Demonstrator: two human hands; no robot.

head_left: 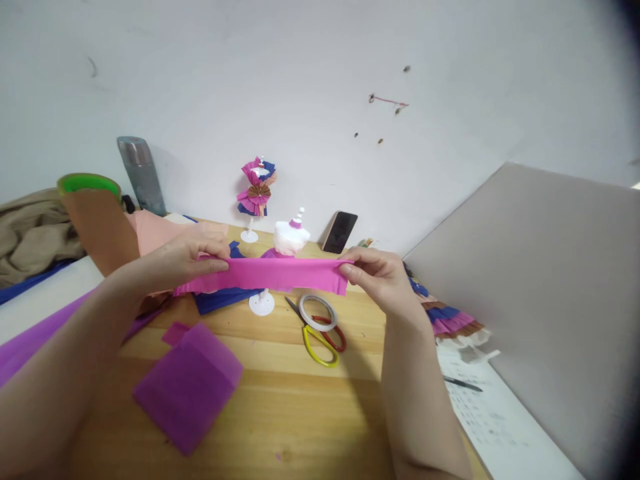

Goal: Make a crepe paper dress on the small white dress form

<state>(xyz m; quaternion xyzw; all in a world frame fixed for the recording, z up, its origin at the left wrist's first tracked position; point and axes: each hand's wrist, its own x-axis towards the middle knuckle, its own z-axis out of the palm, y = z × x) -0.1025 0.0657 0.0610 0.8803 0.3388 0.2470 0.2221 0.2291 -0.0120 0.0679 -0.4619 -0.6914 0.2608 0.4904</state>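
Note:
A bright pink crepe paper strip (pixel 280 274) is stretched level between my two hands above the table. My left hand (pixel 203 257) pinches it toward its left end, with thumb in front. At the right end, my right hand (pixel 375 270) pinches the upper corner. Just behind the strip stands a small white dress-form mannequin (pixel 291 237) with a purple band at its neck; the strip hides its lower body, and its round base (pixel 261 303) shows beneath. Scissors (pixel 320 345) with yellow and red handles lie below the strip, a roll of tape (pixel 318 313) resting on them.
Purple paper (pixel 193 387) lies on the wooden table (pixel 290 413) near me. Behind are a decorated mannequin (pixel 257 190), a phone (pixel 340 231) against the wall and a bottle (pixel 141 173). Coloured paper sheets (pixel 100 227) crowd the left. A written sheet (pixel 500 420) with a pen (pixel 463 383) lies right.

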